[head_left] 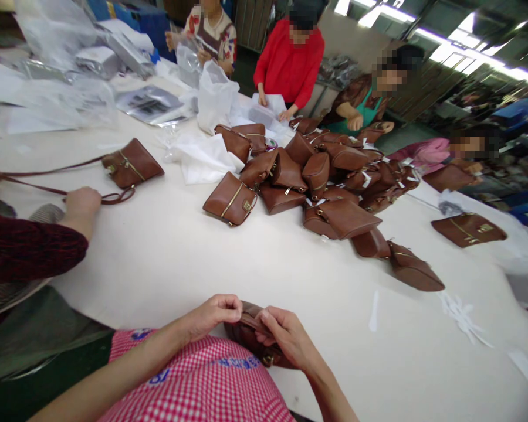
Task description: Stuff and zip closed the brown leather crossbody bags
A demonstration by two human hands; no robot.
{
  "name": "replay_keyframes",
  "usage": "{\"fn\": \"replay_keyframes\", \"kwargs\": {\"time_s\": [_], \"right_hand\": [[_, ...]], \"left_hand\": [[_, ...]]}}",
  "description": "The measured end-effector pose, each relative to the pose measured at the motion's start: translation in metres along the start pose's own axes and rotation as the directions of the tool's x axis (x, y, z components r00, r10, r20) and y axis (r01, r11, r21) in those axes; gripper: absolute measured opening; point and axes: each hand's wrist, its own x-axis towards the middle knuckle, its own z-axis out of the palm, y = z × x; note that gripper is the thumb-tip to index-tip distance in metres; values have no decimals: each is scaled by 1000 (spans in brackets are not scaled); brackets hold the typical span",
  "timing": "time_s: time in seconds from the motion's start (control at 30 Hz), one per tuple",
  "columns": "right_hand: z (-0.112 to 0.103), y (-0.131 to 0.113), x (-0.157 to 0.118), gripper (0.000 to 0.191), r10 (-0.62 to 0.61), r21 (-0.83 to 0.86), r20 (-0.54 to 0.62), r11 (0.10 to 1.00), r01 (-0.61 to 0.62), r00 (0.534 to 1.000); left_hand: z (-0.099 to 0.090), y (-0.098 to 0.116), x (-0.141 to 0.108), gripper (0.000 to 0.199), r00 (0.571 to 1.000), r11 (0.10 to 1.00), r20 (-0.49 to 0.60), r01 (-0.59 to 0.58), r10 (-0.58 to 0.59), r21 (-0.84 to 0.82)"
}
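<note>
A brown leather handbag (246, 337) lies at the table's near edge, against my checked apron. My left hand (217, 313) pinches the upper edge of this bag with thumb and fingers. On the other side, my right hand (286, 334) grips the same edge, its thumb on top and fingers tucked under. Below my right hand a gold-coloured metal fitting (268, 357) shows on the bag. Part of the bag is hidden behind my hands and the apron.
A heap of brown handbags (290, 170) covers the middle of the white table (167, 252). At left, a co-worker's hand (83, 202) is by a strapped bag (132, 164). Plastic wrapping (66, 99) lies far left. Several people work along the far side. White paper strips (374, 310) lie right.
</note>
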Motion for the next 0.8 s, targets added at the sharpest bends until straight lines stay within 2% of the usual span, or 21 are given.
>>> {"fn": "replay_keyframes", "kwargs": {"time_s": [0.1, 0.2, 0.27, 0.33, 0.4, 0.47, 0.53, 0.6, 0.7, 0.8], "right_hand": [[6, 4, 7, 30, 81, -29, -121, 996, -85, 989], [11, 2, 11, 14, 81, -91, -167, 991, -97, 983], [12, 1, 11, 7, 15, -221, -191, 974, -58, 982], [13, 2, 10, 6, -97, -403, -219, 915, 0, 971], [13, 3, 9, 7, -227, -556, -247, 829, 54, 942], [14, 6, 7, 8, -310, -614, -256, 783, 94, 916], [15, 8, 5, 10, -309, -572, -240, 811, 123, 920], [16, 12, 3, 12, -253, -448, -227, 885, 130, 940], [14, 18, -1, 19, -130, -124, -252, 987, 101, 959], [10, 25, -3, 21, -21, 135, -225, 990, 53, 974]], "left_hand": [[-1, -1, 0, 25, 998, 999, 51, -33, 33, -7], [-3, -3, -1, 22, 998, 999, 58, -36, 35, 8], [-4, -3, 0, 18, 998, 998, 51, -41, 39, 42], [-5, -3, 1, 16, 998, 995, 45, -52, 48, 87], [-5, -3, 2, 15, 998, 989, 46, -57, 51, 133], [-5, -2, 3, 14, 998, 984, 45, -55, 48, 167], [-5, -2, 4, 14, 998, 981, 34, -57, 52, 186], [-5, -2, 4, 13, 998, 979, 10, -64, 63, 192], [-4, -3, 4, 14, 996, 976, -30, -76, 84, 205], [-1, -1, 2, 14, 993, 967, -56, -88, 104, 237]]}}
